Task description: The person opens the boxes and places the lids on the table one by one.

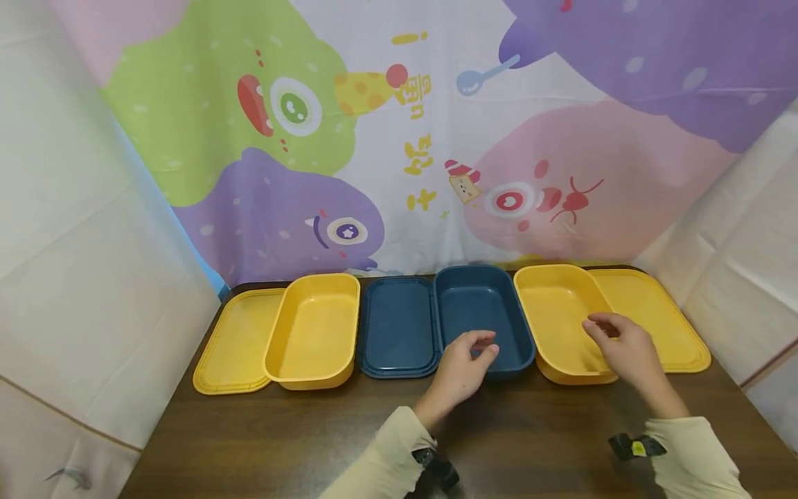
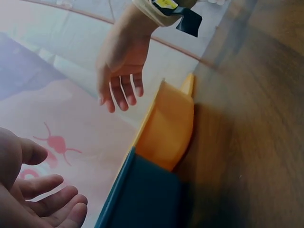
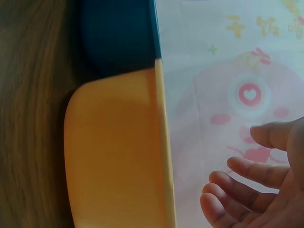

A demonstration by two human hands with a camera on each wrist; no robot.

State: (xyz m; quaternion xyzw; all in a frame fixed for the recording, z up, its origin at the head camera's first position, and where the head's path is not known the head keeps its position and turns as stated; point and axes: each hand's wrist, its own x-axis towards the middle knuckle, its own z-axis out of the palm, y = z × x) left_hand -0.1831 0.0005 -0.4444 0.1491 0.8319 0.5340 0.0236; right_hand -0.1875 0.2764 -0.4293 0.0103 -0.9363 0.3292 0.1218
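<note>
Loosely bent and holding nothing, my left hand (image 1: 463, 366) hovers above the near left edge of the dark blue box (image 1: 483, 305). My right hand (image 1: 625, 344), also holding nothing, hangs over the near right side of the right yellow box (image 1: 555, 312). In the right wrist view the fingers (image 3: 242, 190) stand apart from the thumb, above the box rim. Both boxes lie open, and I see nothing inside them. A dark blue lid (image 1: 400, 329) lies flat beside the blue box. The right yellow lid (image 1: 654, 319) lies partly behind the right yellow box.
Farther left stand another yellow box (image 1: 318, 326) and a yellow lid (image 1: 240, 339) by its left side. The row sits along the back of the brown wooden table (image 1: 299, 443). A printed curtain (image 1: 430, 138) hangs right behind it, with pale cloth (image 1: 81, 208) on both sides.
</note>
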